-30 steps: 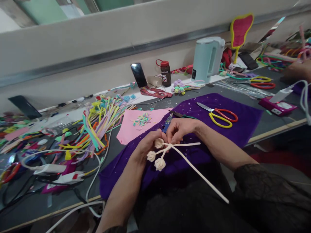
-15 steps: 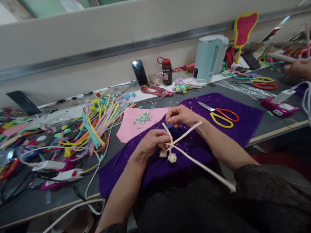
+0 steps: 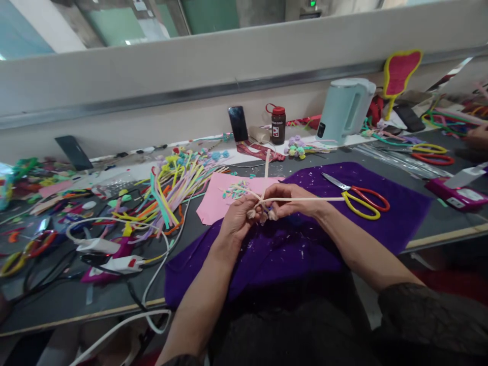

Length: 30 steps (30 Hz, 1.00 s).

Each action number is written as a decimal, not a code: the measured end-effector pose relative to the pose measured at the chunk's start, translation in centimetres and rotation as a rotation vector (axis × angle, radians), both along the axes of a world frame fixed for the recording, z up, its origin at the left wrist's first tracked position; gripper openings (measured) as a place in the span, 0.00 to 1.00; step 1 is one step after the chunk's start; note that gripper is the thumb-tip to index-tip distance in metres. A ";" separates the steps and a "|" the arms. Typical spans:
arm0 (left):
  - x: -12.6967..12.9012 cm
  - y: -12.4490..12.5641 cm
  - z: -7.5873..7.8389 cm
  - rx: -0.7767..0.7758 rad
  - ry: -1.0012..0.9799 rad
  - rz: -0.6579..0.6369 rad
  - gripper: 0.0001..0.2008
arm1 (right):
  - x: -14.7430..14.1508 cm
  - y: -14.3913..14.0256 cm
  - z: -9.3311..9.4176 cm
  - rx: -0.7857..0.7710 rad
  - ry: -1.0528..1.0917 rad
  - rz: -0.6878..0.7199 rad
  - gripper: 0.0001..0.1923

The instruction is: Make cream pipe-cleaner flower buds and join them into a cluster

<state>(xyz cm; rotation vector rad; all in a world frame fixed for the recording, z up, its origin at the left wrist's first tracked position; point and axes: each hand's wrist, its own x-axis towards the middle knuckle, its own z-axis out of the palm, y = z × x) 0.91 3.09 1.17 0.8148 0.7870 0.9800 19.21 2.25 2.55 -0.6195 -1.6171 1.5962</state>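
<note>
Both hands meet over a purple cloth [image 3: 305, 254] at the table's front. My left hand [image 3: 238, 218] pinches a small bunch of cream pipe-cleaner buds [image 3: 263, 216]. My right hand [image 3: 292, 198] grips the cream pipe-cleaner stems [image 3: 316, 199] at the same knot; one stem sticks out to the right, another points up and away. A pink paper sheet [image 3: 213, 203] with coloured snippets lies just beyond my hands.
Yellow-and-red scissors [image 3: 360, 198] lie on the cloth to the right. A heap of coloured pipe cleaners [image 3: 168, 188] lies left, with glue guns and white cables [image 3: 110, 254] nearer. A pale kettle [image 3: 345, 109], brown bottle [image 3: 278, 124] and phone [image 3: 238, 123] stand at the back. Another person's hand [image 3: 478, 136] shows far right.
My hands have closed together at the knot. The long cream stem that trailed down toward my lap has swung up and now points right and away. The camera has tilted up.
</note>
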 end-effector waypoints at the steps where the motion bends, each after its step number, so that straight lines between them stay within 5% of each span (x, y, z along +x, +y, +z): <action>1: 0.1 -0.1 0.0 0.020 0.016 0.003 0.07 | -0.3 -0.1 -0.2 0.010 0.025 -0.030 0.20; 7: 0.3 -0.9 0.5 0.112 0.097 -0.033 0.07 | -1.1 0.5 -1.2 -0.013 0.026 -0.316 0.09; 18: 0.1 -1.5 0.9 0.425 0.320 0.053 0.09 | -2.2 -0.1 -1.2 -0.120 0.100 -0.380 0.10; 24: 0.1 -1.3 0.6 0.290 0.275 0.077 0.08 | -2.2 -0.1 -1.3 -0.116 0.103 -0.409 0.10; 30: 0.0 -1.0 0.3 0.141 0.141 -0.078 0.08 | -2.2 -0.1 -1.4 -0.101 0.118 -0.399 0.08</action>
